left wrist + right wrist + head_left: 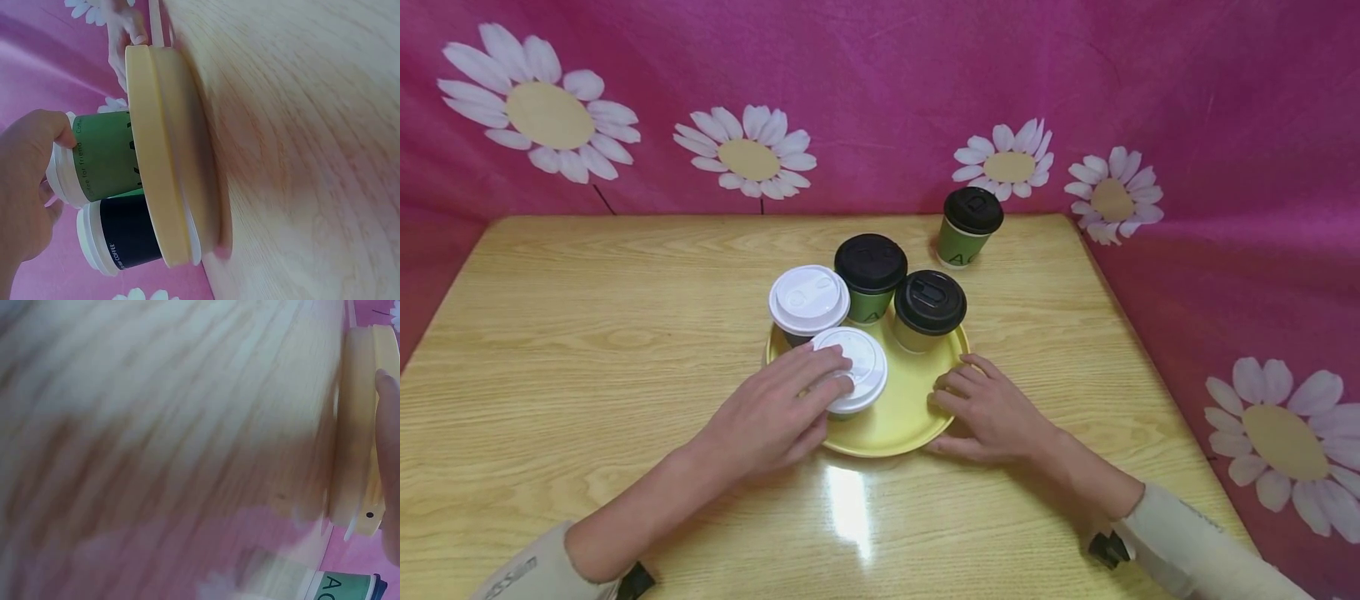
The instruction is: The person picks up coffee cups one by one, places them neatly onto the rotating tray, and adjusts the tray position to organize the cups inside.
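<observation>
A round yellow tray (pixel 910 408) with a raised rim sits on the wooden table, bearing several lidded paper coffee cups. My left hand (pixel 786 400) grips the nearest one, a green paper cup (pixel 106 150) with a white lid (pixel 868 367); its thumb lies against the cup's side just below the lid. My right hand (pixel 988 408) holds the tray's right rim, fingers bent over the edge and thumb on the outer side. Behind the gripped cup stand a black cup (pixel 128 231) with a white lid, a green cup (pixel 870 304) with a black lid, and a tan cup (pixel 916 336) with a black lid.
Off the tray, at the table's back right, stands another green cup (pixel 962 246) with a black lid. A pink cloth (pixel 865 67) printed with daisies hangs behind the table (pixel 587 333) and along its right side.
</observation>
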`<state>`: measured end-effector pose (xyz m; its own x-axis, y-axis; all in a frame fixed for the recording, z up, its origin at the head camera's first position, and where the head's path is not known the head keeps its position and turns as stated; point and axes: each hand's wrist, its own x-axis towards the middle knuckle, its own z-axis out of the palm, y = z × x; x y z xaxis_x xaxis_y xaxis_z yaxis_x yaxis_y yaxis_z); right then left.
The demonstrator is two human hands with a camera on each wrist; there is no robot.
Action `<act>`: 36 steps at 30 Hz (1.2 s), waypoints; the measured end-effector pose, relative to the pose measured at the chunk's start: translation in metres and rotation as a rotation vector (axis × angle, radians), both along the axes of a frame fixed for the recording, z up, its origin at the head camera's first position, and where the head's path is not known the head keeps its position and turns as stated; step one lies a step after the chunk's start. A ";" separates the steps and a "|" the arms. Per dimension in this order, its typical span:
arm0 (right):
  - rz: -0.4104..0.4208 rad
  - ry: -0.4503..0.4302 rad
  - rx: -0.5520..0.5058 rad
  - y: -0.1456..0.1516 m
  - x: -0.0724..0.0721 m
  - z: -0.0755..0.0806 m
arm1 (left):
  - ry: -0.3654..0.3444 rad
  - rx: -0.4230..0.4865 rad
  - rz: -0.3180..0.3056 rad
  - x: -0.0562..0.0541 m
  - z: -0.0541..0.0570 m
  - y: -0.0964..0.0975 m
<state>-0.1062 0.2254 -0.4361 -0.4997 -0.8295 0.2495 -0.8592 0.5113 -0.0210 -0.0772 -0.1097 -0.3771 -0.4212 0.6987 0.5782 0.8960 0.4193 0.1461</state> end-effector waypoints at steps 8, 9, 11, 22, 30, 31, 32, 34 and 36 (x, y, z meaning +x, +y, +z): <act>-0.035 0.008 0.013 -0.003 0.006 0.000 | -0.016 -0.008 0.006 0.000 0.000 -0.002; -0.037 0.007 0.013 -0.003 0.007 0.000 | -0.017 -0.009 0.008 0.000 0.000 -0.002; -0.047 0.001 0.017 -0.004 0.009 0.001 | -0.015 -0.005 0.008 0.000 -0.001 -0.002; -0.108 -0.040 0.038 -0.010 0.019 0.004 | -0.011 0.004 0.035 0.000 -0.002 -0.003; -0.142 -0.049 0.031 -0.014 0.025 0.004 | -0.010 -0.003 0.042 0.000 -0.001 -0.005; -0.144 -0.047 0.028 -0.014 0.025 0.004 | -0.009 -0.003 0.043 0.000 -0.001 -0.005; -0.146 -0.045 0.025 -0.015 0.026 0.004 | -0.007 -0.002 0.043 0.000 0.000 -0.005; -0.152 -0.044 0.019 -0.016 0.027 0.004 | -0.006 0.001 0.042 -0.001 0.000 -0.005; -0.159 -0.043 0.014 -0.017 0.028 0.004 | -0.008 0.003 0.041 -0.001 0.000 -0.005</act>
